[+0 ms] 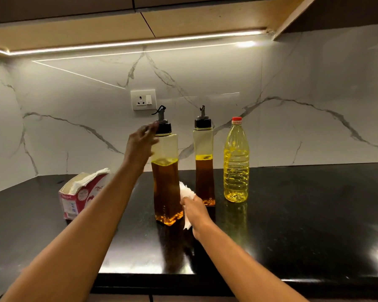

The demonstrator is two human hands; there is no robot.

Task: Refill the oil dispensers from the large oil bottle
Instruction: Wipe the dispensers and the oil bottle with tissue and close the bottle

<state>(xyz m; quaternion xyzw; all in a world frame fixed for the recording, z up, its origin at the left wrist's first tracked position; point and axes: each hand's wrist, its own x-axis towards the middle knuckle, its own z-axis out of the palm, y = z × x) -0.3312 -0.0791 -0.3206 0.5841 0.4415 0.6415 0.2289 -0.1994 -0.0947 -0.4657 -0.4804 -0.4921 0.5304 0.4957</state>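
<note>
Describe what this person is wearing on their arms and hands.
Nothing visible: both arms are bare, with no sleeves in view and no gloves, watch or bracelets. The left hand is blurred; the right hand shows no rings I can make out.

The left hand (140, 142) is smeared by motion at the shoulder of the near dispenser (165, 182). Whether its fingers touch or grip the black cap cannot be told, and it hides that dispenser's upper left side. The right hand (194, 211) covers the middle of the tissue (186, 190) it pinches and the lower left corner of the far dispenser (203, 171). The left forearm hides the right end of the tissue box (79, 192), whose print is too small to read. The bottom edge cuts off both arms.
</note>
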